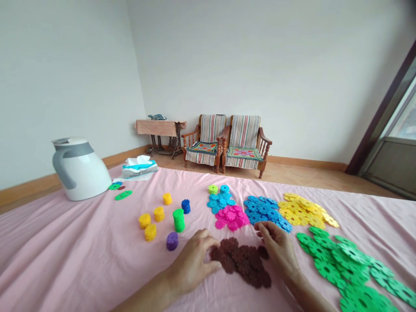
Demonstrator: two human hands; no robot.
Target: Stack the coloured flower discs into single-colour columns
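Observation:
A pile of brown snowflake-shaped plastic discs point(248, 262) lies on the pink cloth between my hands. At its left edge my left hand point(195, 260) curls its fingers and thumb around a few brown discs point(215, 253). My right hand point(277, 245) is over the pile's right side, fingers bent and thumb pressed near the fingertips; anything in that pinch is too small to make out. Beyond the brown pile are pink discs point(232, 217) and blue discs point(264, 211). Left of my left hand stand a purple stack point(172, 241) and a green stack point(178, 220).
Yellow discs point(303, 209) and green discs point(344, 258) spread at the right. Several yellow stacks point(150, 232) and a dark blue stack point(186, 206) stand at left. Light blue discs point(221, 201) lie farther back. A white jug point(86, 171) and tissue box point(139, 169) stand far left.

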